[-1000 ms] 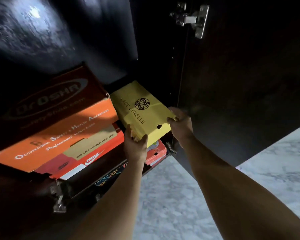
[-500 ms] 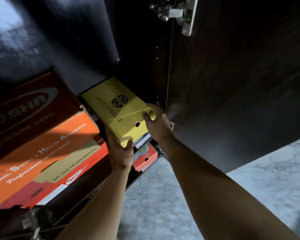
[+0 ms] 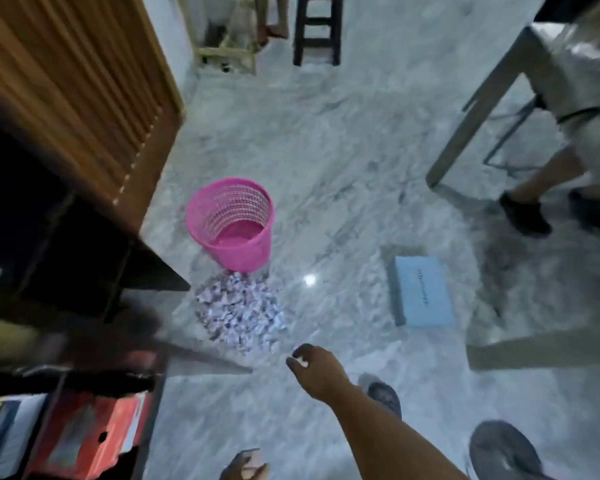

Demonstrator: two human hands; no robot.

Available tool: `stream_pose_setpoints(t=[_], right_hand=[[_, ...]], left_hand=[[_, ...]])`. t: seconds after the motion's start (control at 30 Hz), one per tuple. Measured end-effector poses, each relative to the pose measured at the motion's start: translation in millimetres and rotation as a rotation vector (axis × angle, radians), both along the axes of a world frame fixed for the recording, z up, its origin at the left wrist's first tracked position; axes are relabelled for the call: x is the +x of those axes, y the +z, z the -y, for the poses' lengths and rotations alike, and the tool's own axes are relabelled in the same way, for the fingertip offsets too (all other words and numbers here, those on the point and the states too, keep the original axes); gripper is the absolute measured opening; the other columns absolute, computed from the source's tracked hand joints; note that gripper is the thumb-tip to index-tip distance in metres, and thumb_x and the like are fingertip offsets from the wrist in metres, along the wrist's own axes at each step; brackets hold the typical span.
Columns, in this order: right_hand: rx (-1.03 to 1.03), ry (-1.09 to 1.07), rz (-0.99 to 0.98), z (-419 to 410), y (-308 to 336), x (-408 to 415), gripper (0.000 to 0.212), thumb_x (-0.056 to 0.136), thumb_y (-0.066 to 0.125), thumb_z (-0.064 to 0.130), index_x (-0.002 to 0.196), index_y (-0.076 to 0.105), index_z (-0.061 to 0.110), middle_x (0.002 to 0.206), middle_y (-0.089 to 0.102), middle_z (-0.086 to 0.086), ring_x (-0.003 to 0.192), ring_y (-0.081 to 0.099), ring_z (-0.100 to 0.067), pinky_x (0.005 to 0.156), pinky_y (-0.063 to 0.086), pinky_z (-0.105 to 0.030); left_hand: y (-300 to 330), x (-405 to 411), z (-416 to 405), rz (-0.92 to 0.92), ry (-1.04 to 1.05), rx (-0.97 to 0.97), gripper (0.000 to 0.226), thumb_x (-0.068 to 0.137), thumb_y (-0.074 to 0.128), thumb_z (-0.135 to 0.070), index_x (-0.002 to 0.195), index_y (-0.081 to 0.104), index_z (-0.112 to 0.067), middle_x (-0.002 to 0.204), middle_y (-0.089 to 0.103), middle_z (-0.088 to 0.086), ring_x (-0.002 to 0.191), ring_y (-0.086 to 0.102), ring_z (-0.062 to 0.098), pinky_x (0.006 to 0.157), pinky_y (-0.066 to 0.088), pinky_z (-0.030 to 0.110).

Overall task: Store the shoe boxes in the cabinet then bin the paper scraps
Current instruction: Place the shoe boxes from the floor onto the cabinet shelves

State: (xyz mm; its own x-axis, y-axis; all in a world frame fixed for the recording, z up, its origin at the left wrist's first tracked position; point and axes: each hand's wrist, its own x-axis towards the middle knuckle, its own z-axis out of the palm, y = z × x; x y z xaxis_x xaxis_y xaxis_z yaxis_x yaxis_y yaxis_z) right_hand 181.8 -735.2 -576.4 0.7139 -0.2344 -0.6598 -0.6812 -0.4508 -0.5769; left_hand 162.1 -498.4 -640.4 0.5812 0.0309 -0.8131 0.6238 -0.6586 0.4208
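Note:
The view now looks down at the marble floor. A pile of white paper scraps [image 3: 241, 315] lies just in front of an empty pink mesh bin [image 3: 231, 223]. A light blue shoe box [image 3: 421, 294] lies flat on the floor to the right of the pile. My right hand [image 3: 314, 372] hangs over the floor near the scraps, fingers loosely curled, holding nothing. My left hand [image 3: 245, 467] shows only partly at the bottom edge, also with nothing in it. At the lower left the dark cabinet [image 3: 84, 251] stands open with a red shoe box [image 3: 90, 438] inside; a blurred yellow box [image 3: 0, 337] sits above it.
A slatted wooden panel [image 3: 66, 81] rises at the left. Another person's legs in dark shoes [image 3: 523, 213] are at the right beside a table leg [image 3: 482, 109]. A dark stool [image 3: 317, 29] stands at the back. My sandalled foot [image 3: 383, 396] and a round grey object [image 3: 499, 452] are nearby.
Both hands have let go of the yellow box, which stays in the cabinet. The view has swung from the cabinet shelf down to the floor with the bin, scraps and blue box.

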Motion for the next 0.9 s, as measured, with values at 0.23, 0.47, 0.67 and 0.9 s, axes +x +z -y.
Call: stream_pose_setpoints(t=[0.23,0.47,0.67,0.9], right_hand=[[-0.084,-0.500,-0.161,255.5,-55.1,-72.1,0.037,0.099,0.056,0.051,0.124,0.066,0.025,0.129,0.068,-0.005,0.121,0.062,-0.025,0.094,0.046,-0.029],[-0.098,-0.765,-0.229,421.3,-197.1,-104.7,0.038,0.094,0.064,0.049,0.121,0.065,0.022,0.122,0.070,-0.010,0.116,0.066,-0.029,0.094,0.050,-0.031],[-0.098,-0.828,-0.197,488.7,-328.2,-87.2,0.059,0.094,0.066,0.045,0.144,0.048,0.020,0.146,0.055,-0.011,0.129,0.056,-0.031,0.107,0.046,-0.041],[-0.014,-0.834,-0.151,508.8,-429.0,-87.6,0.086,0.081,0.079,0.039,0.151,0.034,0.022,0.136,0.049,-0.010,0.120,0.056,-0.031,0.091,0.045,-0.032]], left_hand=[[5.5,33.7,251.9,-0.132,-0.372,-0.105,0.036,0.082,0.076,-0.034,0.114,0.066,-0.023,0.106,0.073,0.006,0.088,0.071,0.020,0.080,0.058,0.032],[-143.9,67.0,471.8,-0.113,-0.628,-0.078,0.042,0.092,0.066,-0.034,0.133,0.056,-0.027,0.122,0.068,0.007,0.103,0.069,0.028,0.084,0.055,0.034],[-266.3,72.4,578.9,-0.073,-0.662,-0.075,0.070,0.094,0.064,-0.034,0.155,0.031,-0.026,0.154,0.044,0.010,0.106,0.064,0.018,0.069,0.050,0.022],[-365.9,63.4,608.7,-0.163,-0.413,-0.215,0.067,0.094,0.067,-0.022,0.150,0.033,-0.036,0.148,0.051,-0.004,0.116,0.060,0.020,0.099,0.054,0.042]])
